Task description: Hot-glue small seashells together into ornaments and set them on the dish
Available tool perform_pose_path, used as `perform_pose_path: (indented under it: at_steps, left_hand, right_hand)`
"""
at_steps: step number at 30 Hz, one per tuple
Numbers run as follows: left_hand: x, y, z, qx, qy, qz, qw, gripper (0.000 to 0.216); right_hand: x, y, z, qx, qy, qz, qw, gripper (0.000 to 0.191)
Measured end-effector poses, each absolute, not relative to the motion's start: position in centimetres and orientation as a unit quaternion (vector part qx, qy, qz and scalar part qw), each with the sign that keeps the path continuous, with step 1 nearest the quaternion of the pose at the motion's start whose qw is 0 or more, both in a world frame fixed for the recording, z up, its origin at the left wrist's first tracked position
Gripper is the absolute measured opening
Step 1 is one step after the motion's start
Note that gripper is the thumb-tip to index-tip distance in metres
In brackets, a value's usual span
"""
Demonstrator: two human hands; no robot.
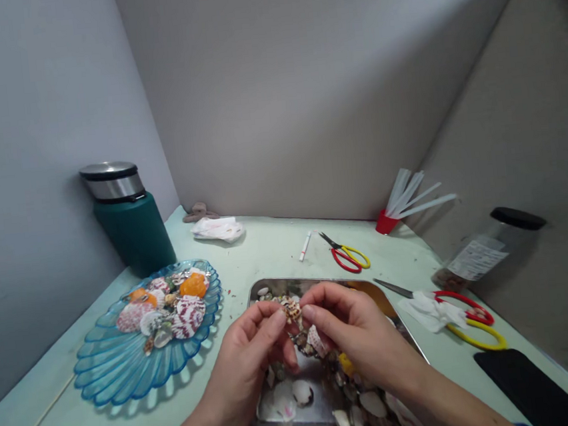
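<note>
At the near edge of the bench: left hand (250, 360) and right hand (356, 336) meet above the steel tray (267, 287).
Grip: both hands pinch 1 speckled shell (292, 309) between thumb and forefinger tips, other fingers curled.
Why so held: lifted clear of the heap, probably to show its pattern; a slip would land in the tray.
Tray: loose mixed shells (301, 392), unsorted.
Left side: blue glass dish (124, 379) carries scallop shells (186, 316) set apart from the heap; green flask (131, 221) stands in the far-left corner.
Far edge: small scissors (348, 257), red cup (385, 222).
Right edge: larger scissors (468, 319), a jar (488, 243) on its side.
Surface: pale green bench.
Room: plain grey walls close around.
</note>
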State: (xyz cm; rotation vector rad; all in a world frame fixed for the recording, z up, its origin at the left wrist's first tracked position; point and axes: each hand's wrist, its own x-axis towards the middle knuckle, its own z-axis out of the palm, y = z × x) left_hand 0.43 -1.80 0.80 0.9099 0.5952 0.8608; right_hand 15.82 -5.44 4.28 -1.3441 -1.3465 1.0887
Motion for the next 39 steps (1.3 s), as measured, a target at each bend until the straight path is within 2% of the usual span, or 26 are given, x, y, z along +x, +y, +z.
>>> perform_pose_path:
  at_steps: [14,39]
  left_hand:
    - [0.51,-1.75,0.77,0.425,0.270,0.389,0.772,0.020]
    - [0.43,-1.84,0.88,0.409,0.253,0.376,0.792,0.017]
  right_hand:
    - [15.66,-5.38,3.97,-0.546,-0.548,0.442,0.453,0.012]
    - [15.52,-5.82,4.31,-0.553,-0.594,0.395,0.431,0.012]
